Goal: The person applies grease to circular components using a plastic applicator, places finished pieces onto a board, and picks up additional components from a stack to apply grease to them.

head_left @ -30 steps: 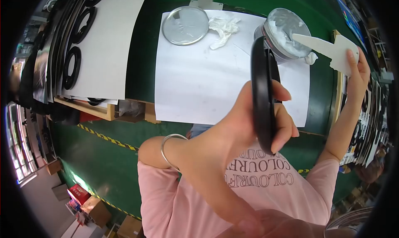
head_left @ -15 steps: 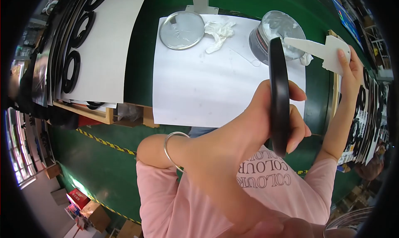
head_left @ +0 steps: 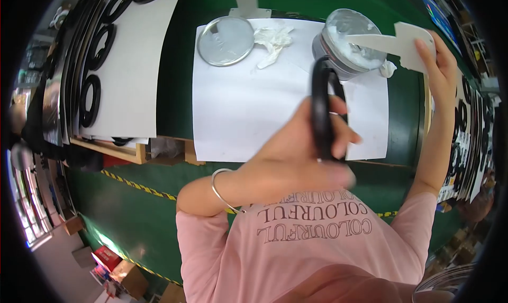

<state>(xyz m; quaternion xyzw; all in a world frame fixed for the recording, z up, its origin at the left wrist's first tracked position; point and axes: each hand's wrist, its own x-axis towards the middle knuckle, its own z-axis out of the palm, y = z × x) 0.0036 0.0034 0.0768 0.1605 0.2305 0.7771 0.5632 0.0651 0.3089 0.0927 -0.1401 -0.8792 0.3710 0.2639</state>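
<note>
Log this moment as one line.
left hand: holding black ring | right hand: holding white scraper, blade over open tub | tissue: on white sheet

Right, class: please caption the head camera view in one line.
The left hand holds a curved black part while the right hand holds a white scraper over an open tub.
</note>
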